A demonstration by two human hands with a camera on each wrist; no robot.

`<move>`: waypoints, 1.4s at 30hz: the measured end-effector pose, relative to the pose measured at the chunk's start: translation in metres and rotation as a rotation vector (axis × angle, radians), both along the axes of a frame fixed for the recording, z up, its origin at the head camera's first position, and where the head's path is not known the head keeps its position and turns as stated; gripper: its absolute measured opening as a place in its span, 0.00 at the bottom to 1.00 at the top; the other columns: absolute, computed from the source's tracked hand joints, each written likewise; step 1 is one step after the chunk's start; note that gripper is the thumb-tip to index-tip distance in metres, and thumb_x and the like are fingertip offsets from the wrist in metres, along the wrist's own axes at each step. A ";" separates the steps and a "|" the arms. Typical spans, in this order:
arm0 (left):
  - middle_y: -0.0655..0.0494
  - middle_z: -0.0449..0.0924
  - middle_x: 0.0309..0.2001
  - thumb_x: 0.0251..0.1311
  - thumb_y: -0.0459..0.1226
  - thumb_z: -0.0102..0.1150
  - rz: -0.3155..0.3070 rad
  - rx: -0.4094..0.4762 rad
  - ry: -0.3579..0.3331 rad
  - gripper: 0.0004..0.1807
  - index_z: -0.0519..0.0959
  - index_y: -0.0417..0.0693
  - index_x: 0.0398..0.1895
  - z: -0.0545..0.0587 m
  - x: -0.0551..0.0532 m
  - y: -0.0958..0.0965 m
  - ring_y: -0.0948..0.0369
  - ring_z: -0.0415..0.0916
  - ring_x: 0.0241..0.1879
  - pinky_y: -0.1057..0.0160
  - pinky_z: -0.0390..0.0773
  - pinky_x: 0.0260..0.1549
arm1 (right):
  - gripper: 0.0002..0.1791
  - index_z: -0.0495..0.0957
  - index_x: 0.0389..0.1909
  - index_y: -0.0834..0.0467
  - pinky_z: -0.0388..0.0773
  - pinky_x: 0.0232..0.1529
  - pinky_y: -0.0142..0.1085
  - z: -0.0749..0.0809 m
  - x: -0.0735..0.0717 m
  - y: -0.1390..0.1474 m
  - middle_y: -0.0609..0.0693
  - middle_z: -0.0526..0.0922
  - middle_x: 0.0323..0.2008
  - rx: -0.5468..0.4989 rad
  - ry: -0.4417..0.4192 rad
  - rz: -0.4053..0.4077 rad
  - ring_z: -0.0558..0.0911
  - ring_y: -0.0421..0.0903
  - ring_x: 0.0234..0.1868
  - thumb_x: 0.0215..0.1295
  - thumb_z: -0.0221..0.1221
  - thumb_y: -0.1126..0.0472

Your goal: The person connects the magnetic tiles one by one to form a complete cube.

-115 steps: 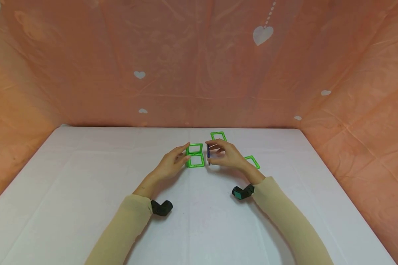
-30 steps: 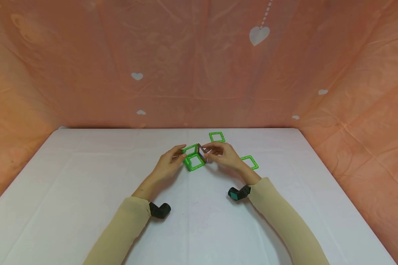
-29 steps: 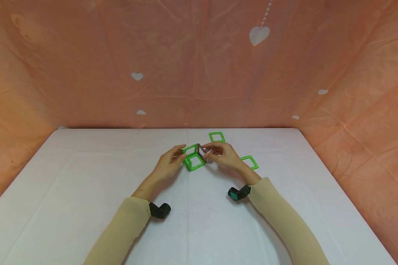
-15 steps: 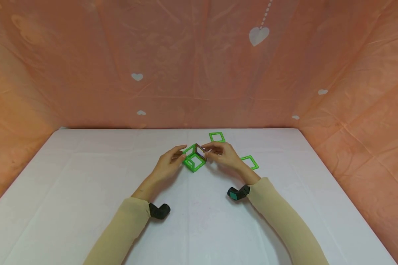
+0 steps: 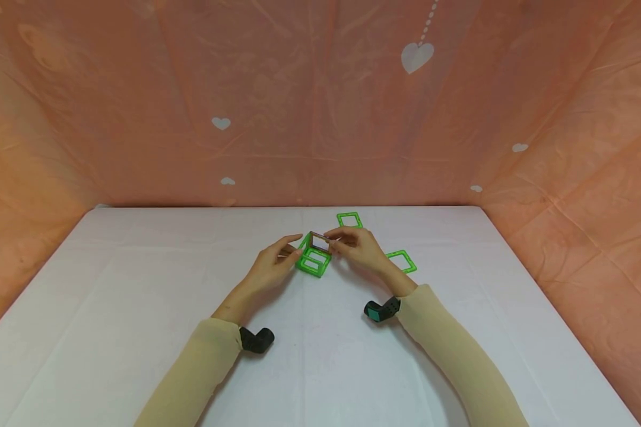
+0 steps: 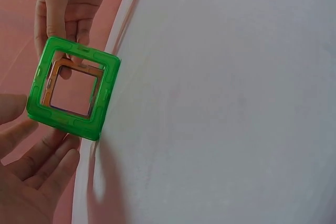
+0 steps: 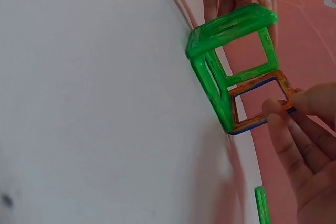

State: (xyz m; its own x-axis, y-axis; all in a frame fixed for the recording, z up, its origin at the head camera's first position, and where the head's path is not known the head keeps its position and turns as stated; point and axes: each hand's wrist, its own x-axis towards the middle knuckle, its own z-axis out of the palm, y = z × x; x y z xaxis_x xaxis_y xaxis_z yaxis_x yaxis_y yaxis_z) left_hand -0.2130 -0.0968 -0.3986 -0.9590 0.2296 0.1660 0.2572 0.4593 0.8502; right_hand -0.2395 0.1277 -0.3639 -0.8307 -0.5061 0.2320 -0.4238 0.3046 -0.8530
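In the head view, my left hand point(image 5: 271, 264) holds the left side of several joined green square magnetic tiles point(image 5: 308, 272), thumb and fingertips at their edge. They form an open box-like corner, seen best in the right wrist view, where the green tiles point(image 7: 231, 30) meet at angles. An orange magnetic tile with a blue edge point(image 7: 247, 125) stands against the green ones at their right side. My right hand point(image 5: 359, 249) pinches that orange tile by its outer edge between thumb and fingers. The left wrist view shows the orange tile point(image 6: 68, 111) through the green frame point(image 6: 63, 123).
Two loose green square tiles lie on the white tabletop point(image 5: 320, 367): a back one point(image 5: 347, 214) beyond the right hand and another tile point(image 5: 410, 261) beside the right wrist. An orange curtain point(image 5: 278, 148) with white hearts hangs behind and at both sides.
The right hand has brought its tile left against the green tiles. Held by both hands, the joined tiles have turned and tilted, so the orange tile's face now shows more. The loose tiles have not moved.
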 end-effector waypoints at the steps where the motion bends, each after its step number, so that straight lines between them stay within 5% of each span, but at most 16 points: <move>1: 0.40 0.80 0.45 0.69 0.37 0.52 -0.003 -0.001 -0.001 0.23 0.69 0.42 0.66 0.000 0.000 0.000 0.47 0.77 0.52 0.51 0.75 0.55 | 0.14 0.76 0.50 0.75 0.81 0.39 0.49 -0.001 -0.001 0.000 0.73 0.82 0.37 -0.003 0.000 0.001 0.81 0.68 0.38 0.65 0.53 0.75; 6: 0.41 0.80 0.45 0.69 0.38 0.52 -0.007 -0.008 -0.008 0.24 0.68 0.43 0.66 0.001 0.001 0.000 0.48 0.77 0.52 0.51 0.75 0.55 | 0.15 0.76 0.51 0.75 0.80 0.42 0.52 -0.002 -0.002 -0.001 0.74 0.82 0.38 -0.010 -0.011 0.003 0.81 0.68 0.39 0.65 0.54 0.74; 13: 0.41 0.81 0.44 0.68 0.37 0.53 -0.006 -0.016 -0.004 0.24 0.68 0.43 0.66 0.000 0.001 0.001 0.49 0.78 0.49 0.51 0.76 0.54 | 0.16 0.77 0.51 0.73 0.78 0.39 0.31 0.000 0.000 -0.003 0.72 0.82 0.41 0.013 -0.017 -0.028 0.83 0.66 0.40 0.63 0.58 0.73; 25: 0.42 0.82 0.43 0.68 0.39 0.53 -0.022 -0.042 -0.034 0.26 0.66 0.44 0.68 0.000 0.000 -0.001 0.49 0.80 0.46 0.51 0.78 0.48 | 0.21 0.73 0.55 0.75 0.78 0.51 0.50 -0.003 -0.001 -0.004 0.73 0.79 0.45 0.003 0.018 0.045 0.81 0.64 0.48 0.61 0.61 0.71; 29: 0.42 0.83 0.43 0.68 0.38 0.54 -0.048 -0.042 -0.015 0.26 0.65 0.43 0.68 0.001 0.000 -0.001 0.50 0.80 0.44 0.54 0.78 0.44 | 0.24 0.72 0.57 0.75 0.75 0.54 0.54 -0.017 -0.011 -0.002 0.74 0.78 0.47 -0.008 0.009 0.060 0.79 0.65 0.50 0.60 0.62 0.71; 34: 0.41 0.83 0.41 0.67 0.37 0.55 -0.080 -0.021 0.009 0.27 0.65 0.40 0.68 0.002 0.000 -0.001 0.50 0.81 0.41 0.58 0.79 0.41 | 0.26 0.71 0.59 0.74 0.74 0.56 0.54 -0.031 -0.022 0.000 0.72 0.79 0.48 -0.028 0.021 0.082 0.79 0.64 0.52 0.59 0.62 0.72; 42: 0.41 0.82 0.42 0.66 0.38 0.56 -0.076 -0.026 0.004 0.30 0.64 0.39 0.69 0.002 0.000 0.000 0.48 0.80 0.43 0.54 0.79 0.43 | 0.27 0.71 0.59 0.71 0.75 0.57 0.48 -0.032 -0.023 0.001 0.67 0.80 0.48 -0.010 0.051 0.091 0.80 0.60 0.52 0.59 0.63 0.69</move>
